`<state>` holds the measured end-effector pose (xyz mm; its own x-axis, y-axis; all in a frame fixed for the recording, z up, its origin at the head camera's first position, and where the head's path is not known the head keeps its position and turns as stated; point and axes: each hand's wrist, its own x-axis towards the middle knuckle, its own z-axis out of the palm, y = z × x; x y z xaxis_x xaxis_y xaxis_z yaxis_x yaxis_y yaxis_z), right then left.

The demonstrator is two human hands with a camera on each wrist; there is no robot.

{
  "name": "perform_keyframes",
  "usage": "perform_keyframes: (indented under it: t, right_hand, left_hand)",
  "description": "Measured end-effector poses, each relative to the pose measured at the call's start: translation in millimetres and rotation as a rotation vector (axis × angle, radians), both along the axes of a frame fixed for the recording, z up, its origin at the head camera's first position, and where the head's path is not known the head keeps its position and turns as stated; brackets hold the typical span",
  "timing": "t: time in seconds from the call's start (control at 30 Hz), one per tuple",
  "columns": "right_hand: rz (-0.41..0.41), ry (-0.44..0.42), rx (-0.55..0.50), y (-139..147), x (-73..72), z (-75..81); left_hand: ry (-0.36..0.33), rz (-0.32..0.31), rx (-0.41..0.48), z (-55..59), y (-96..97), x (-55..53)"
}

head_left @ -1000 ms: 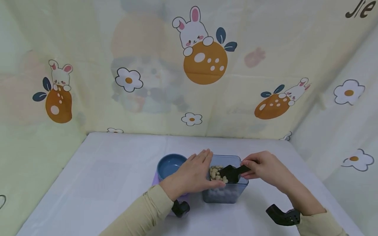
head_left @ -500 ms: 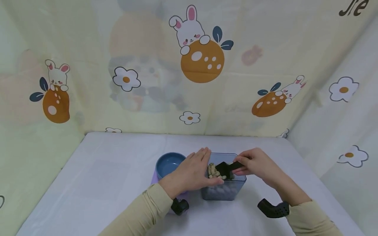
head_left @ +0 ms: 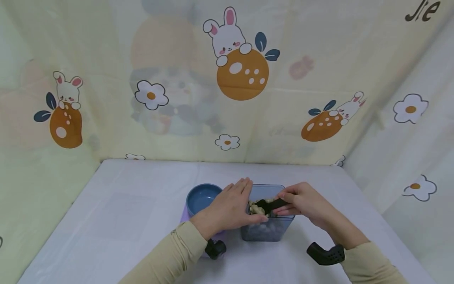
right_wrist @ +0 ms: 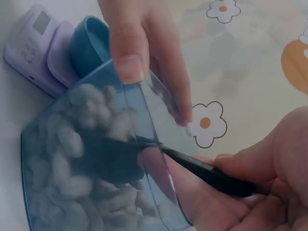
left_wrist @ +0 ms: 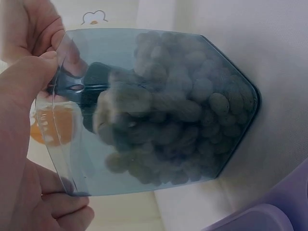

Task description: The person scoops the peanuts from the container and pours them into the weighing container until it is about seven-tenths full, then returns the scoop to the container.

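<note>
A translucent blue plastic container (head_left: pixel 267 230) holds many peanuts in their shells (right_wrist: pixel 72 185). My left hand (head_left: pixel 227 207) spans its left end and grips the rim, thumb on the near wall and fingers toward the far side. In the left wrist view that thumb (left_wrist: pixel 36 74) lies by the rim. My right hand (head_left: pixel 301 201) pinches the handle of a black scoop (head_left: pixel 273 205). Through the wall in the right wrist view, the scoop's head appears dug in among the peanuts, partly hidden by them.
A round blue bowl (head_left: pixel 202 199) sits on a purple kitchen scale (right_wrist: pixel 36 43), left of the container and partly behind my left hand. White cloth (head_left: pixel 124 221) covers the table. A patterned curtain (head_left: pixel 191 138) hangs behind it.
My right hand has moved left, then slightly down, driving the scoop deeper and flatter into the peanuts. The left hand has kept its place on the container.
</note>
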<state>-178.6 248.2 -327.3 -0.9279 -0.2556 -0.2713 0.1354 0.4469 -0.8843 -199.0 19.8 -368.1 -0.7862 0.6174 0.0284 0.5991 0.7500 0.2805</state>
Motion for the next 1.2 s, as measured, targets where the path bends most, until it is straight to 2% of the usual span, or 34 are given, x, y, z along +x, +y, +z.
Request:
perform_keyframes:
  t: [0.33, 0.53, 1.2]
  right_hand:
    - [-0.015, -0.057, -0.154, 8, 3.1, -1.5]
    - [-0.036, -0.062, -0.195, 11, 6.7, -1.3]
    - [-0.138, -0.063, -0.296, 20, 16.3, -7.7]
  left_hand:
    - [-0.005, -0.003, 0.002, 1.8, 0.5, 1.0]
    - [0.017, 0.002, -0.013, 1.2, 1.1, 1.4]
    - [0.017, 0.004, -0.001, -0.4, -1.3, -0.2]
